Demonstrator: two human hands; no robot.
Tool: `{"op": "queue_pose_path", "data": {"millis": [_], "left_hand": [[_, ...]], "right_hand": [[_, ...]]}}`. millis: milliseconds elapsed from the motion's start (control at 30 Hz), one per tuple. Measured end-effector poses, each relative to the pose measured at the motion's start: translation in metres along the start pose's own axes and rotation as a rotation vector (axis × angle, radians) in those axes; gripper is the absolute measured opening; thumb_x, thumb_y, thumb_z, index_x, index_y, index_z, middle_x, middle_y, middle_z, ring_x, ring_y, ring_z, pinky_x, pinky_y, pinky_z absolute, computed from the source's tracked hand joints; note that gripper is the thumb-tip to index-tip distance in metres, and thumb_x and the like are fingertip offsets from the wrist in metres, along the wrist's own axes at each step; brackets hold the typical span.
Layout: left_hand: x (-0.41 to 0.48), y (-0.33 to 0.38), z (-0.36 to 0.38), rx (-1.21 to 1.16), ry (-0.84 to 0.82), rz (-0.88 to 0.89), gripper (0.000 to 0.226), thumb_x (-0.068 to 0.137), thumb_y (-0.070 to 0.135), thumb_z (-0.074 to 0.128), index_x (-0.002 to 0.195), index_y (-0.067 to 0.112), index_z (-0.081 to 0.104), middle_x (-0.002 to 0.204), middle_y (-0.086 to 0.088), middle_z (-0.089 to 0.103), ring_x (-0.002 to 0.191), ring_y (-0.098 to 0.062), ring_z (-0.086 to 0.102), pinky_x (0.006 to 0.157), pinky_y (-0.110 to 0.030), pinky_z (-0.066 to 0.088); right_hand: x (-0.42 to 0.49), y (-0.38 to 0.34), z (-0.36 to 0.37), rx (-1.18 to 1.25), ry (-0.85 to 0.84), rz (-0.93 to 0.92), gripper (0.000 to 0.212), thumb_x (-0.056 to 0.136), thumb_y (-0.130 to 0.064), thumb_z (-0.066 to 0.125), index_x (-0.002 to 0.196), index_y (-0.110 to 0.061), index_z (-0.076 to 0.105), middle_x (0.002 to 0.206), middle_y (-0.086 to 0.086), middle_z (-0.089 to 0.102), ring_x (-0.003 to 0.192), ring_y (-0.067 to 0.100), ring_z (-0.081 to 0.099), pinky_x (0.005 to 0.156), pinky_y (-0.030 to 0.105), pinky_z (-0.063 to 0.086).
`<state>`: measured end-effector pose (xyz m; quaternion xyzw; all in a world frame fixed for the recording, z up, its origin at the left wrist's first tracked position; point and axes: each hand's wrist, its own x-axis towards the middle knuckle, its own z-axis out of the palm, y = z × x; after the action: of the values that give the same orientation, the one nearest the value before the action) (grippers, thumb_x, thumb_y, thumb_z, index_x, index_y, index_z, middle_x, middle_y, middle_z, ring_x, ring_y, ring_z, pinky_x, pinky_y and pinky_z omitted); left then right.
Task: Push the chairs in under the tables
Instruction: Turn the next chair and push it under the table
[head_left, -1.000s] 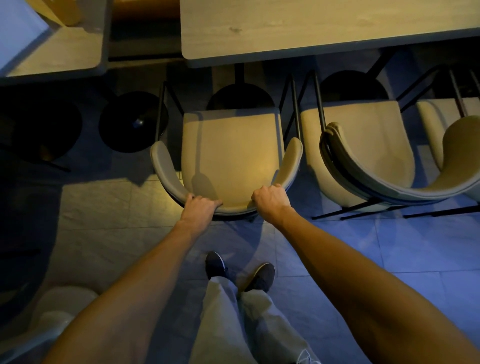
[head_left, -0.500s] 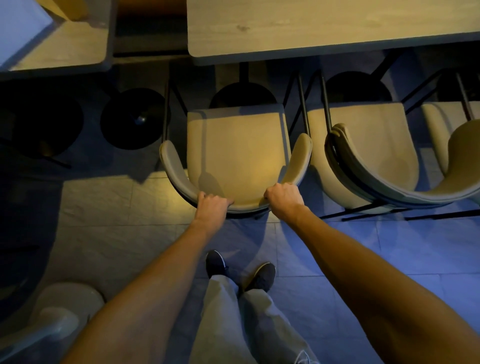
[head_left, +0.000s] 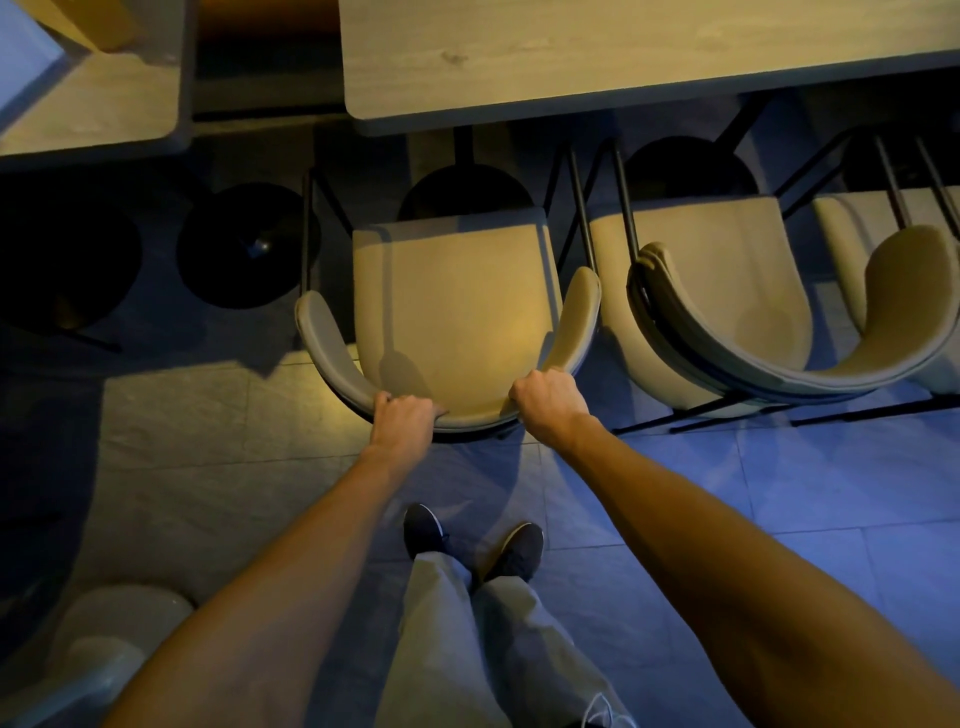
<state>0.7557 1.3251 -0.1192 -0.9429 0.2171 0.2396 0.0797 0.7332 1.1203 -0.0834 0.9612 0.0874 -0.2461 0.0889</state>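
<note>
Beige chair (head_left: 457, 306), gripped at its curved backrest by both hands, facing the long table (head_left: 623, 57).

Left hand (head_left: 402, 418) closed over the back rim left of centre; right hand (head_left: 545, 400) closed over the rim at right. Seat front lies near the table edge, not under it. Second beige chair (head_left: 727, 317) just beside, at right; a third at the far right. Grey tile floor (head_left: 182, 441); dark shoes below.

We grip the curved back of the beige chair (head_left: 457, 306) with our left hand (head_left: 402, 418) and right hand (head_left: 548, 400). Its seat front lies short of the wooden table (head_left: 597, 57) edge; a second chair (head_left: 727, 322) sits just beside it.
</note>
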Motion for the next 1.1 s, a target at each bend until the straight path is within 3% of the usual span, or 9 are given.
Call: {"op": "queue_pose_path", "data": {"millis": [233,333,500,633,733,800,933,1100], "left_hand": [[-0.002,0.001,0.001,-0.007,-0.025,-0.025,0.056,0.095,0.002,0.055,0.138,0.038,0.058,0.107,0.002,0.072,0.106,-0.021,0.065,0.097,-0.038,0.036],[-0.002,0.001,0.0,0.017,-0.009,0.003,0.06,0.094,0.0,0.055,0.14,0.039,0.055,0.107,0.001,0.071,0.107,-0.021,0.064,0.098,-0.039,0.038],[-0.002,0.001,-0.001,0.019,-0.02,0.042,0.049,0.093,0.011,0.056,0.135,0.036,0.058,0.111,0.001,0.071,0.11,-0.023,0.061,0.095,-0.04,0.038],[-0.002,0.004,-0.007,-0.001,-0.114,0.062,0.041,0.097,0.034,0.052,0.138,0.029,0.054,0.125,-0.003,0.066,0.12,-0.027,0.055,0.101,-0.044,0.034],[0.002,0.002,-0.017,-0.041,-0.189,0.093,0.044,0.098,0.046,0.049,0.137,0.026,0.054,0.13,-0.005,0.063,0.122,-0.028,0.055,0.103,-0.046,0.037],[0.006,0.003,-0.03,-0.106,-0.234,0.123,0.046,0.098,0.051,0.049,0.134,0.025,0.057,0.128,-0.005,0.064,0.117,-0.027,0.059,0.096,-0.044,0.044],[0.015,0.026,-0.063,-0.188,-0.214,0.128,0.05,0.101,0.051,0.046,0.142,0.023,0.053,0.133,-0.007,0.062,0.12,-0.028,0.058,0.091,-0.039,0.047],[0.031,0.079,-0.087,-0.28,-0.109,0.088,0.042,0.102,0.043,0.044,0.133,0.021,0.06,0.126,-0.009,0.066,0.115,-0.034,0.06,0.093,-0.042,0.048]], "right_hand": [[0.001,0.0,0.006,0.029,-0.005,0.006,0.013,0.094,-0.019,0.066,0.104,-0.019,0.073,0.093,0.002,0.071,0.088,0.023,0.068,0.07,0.031,0.043],[0.003,0.0,0.008,0.056,-0.017,0.03,0.012,0.092,-0.02,0.068,0.103,-0.019,0.074,0.092,0.002,0.071,0.086,0.022,0.068,0.074,0.033,0.052],[0.002,0.003,0.008,0.084,-0.052,0.028,0.018,0.091,-0.019,0.068,0.11,-0.019,0.07,0.102,0.004,0.072,0.099,0.025,0.066,0.084,0.032,0.048],[0.007,0.01,-0.005,0.298,-0.163,0.064,0.02,0.093,-0.024,0.064,0.111,-0.017,0.071,0.099,0.005,0.069,0.088,0.024,0.067,0.081,0.038,0.058],[0.005,0.019,-0.017,0.492,-0.201,0.101,0.024,0.098,-0.022,0.056,0.116,-0.016,0.07,0.105,0.007,0.067,0.094,0.026,0.066,0.087,0.043,0.058],[0.0,0.026,-0.022,0.583,-0.176,0.138,0.026,0.098,-0.024,0.056,0.121,-0.018,0.068,0.113,0.007,0.066,0.1,0.025,0.065,0.091,0.044,0.056],[-0.017,0.051,-0.022,0.673,-0.108,0.219,0.031,0.097,-0.026,0.055,0.124,-0.018,0.066,0.116,0.009,0.066,0.101,0.028,0.065,0.09,0.045,0.056],[-0.03,0.105,-0.009,0.723,-0.064,0.292,0.031,0.094,-0.022,0.056,0.124,-0.019,0.064,0.116,0.008,0.069,0.102,0.026,0.065,0.09,0.045,0.056]]}}
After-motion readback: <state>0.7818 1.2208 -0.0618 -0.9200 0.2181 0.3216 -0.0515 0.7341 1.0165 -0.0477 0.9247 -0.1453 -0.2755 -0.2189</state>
